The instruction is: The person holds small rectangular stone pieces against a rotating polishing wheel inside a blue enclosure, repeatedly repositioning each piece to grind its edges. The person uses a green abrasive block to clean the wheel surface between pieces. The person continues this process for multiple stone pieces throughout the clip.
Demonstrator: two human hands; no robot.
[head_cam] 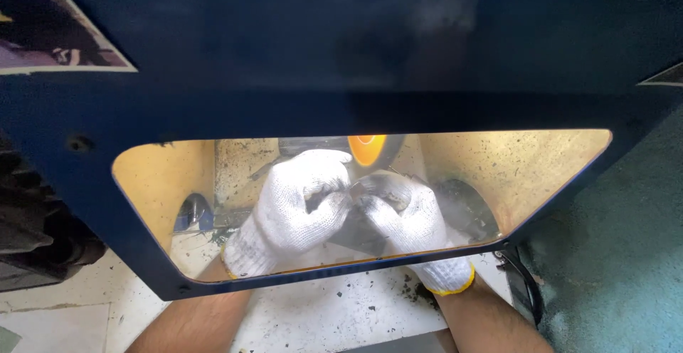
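Note:
Through the clear window (pixel 541 168) of a dark blue machine cover (pixel 341 47) I see both my hands in white knit gloves with yellow cuffs. My left hand (pixel 299 203) and my right hand (pixel 402 214) are closed together on a small dark workpiece (pixel 358 191) pinched between their fingertips. The piece sits just below an orange wheel (pixel 368 149) at the top middle of the window. Most of the piece is hidden by the gloved fingers.
A shiny metal part (pixel 193 213) stands at the left inside the window, and a dark rounded housing (pixel 469 207) at the right. The white surface (pixel 334 310) below is speckled with dark debris. A black cable (pixel 523 289) runs at the right beside a teal floor (pixel 626 253).

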